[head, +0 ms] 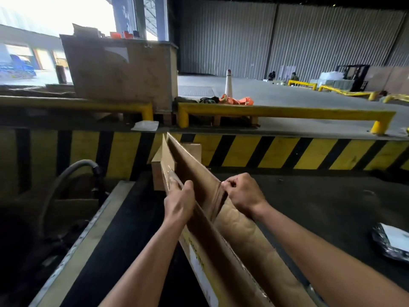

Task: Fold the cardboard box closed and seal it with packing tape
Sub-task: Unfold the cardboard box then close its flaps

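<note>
A long, narrow brown cardboard box [239, 238] stretches from the bottom middle of the head view away toward a striped dock wall. Its long flaps stand up and lean together along the top. My left hand [179, 201] grips the left flap's upper edge, thumb on the inner side, fingers outside. My right hand [242, 192] is curled at the right flap's edge and pinches a strip of clear packing tape [219, 202] that runs down across the flap. No tape roll shows.
A black conveyor belt [115, 240] with a metal side rail lies under the box. Ahead is the yellow-and-black striped dock wall [287, 151] with yellow guard rails [287, 113]. A grey hose [66, 171] curves at left. A plastic-wrapped packet [391, 242] lies at right.
</note>
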Demonstrator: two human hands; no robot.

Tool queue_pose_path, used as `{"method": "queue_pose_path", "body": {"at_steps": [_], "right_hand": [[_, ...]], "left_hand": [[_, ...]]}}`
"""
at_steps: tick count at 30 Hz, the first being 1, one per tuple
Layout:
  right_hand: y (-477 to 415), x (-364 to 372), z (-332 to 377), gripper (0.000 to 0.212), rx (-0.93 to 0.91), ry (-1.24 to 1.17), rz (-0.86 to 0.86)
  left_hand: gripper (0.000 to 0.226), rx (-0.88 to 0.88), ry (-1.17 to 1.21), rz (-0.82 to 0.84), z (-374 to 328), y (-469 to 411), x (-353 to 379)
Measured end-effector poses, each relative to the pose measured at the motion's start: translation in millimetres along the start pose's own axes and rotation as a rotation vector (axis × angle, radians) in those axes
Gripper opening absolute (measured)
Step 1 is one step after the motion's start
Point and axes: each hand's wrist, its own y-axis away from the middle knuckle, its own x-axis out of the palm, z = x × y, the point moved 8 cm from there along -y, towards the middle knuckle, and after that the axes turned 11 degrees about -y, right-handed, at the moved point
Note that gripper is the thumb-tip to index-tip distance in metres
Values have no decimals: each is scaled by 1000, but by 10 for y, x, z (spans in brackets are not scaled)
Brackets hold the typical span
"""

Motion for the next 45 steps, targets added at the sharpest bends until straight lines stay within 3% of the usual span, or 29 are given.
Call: {"method": "queue_pose_path", "body": {"at_steps": [3,8,11,13,16,19,28,32,37,41,45], "right_hand": [[-34,-111,106,36,-50,91,-49],[-156,-121,154,7,22,344,21],[-291,-27,53,49,128,447,146],[-360,45,12,66,171,429,226],[-447,108,-38,80,200,365,319],[-461,31,-53,78,161,355,313],[-165,-497,-272,68,158,258,162],[-25,-834,-354,68,176,300,10],[128,-836,-534,70,195,267,-112],[99,-733,-526,71,177,271,-125],[85,-702,-551,71,190,279,-130]], "left_hand": [[96,-124,-15,193,16,77,75],[69,-133,-74,127,87,-41,-9],[70,-133,-44,115,31,39,-69],[78,-90,-92,98,-24,67,-117],[91,-22,-172,103,-107,48,-119],[107,-24,-231,132,-180,97,-61],[94,33,-411,-203,-251,3,-392],[54,36,-408,-344,-357,-151,-623],[40,30,-344,-137,-181,-138,-410],[88,27,-296,119,-37,87,-167],[118,-28,-351,328,75,518,16]]}}
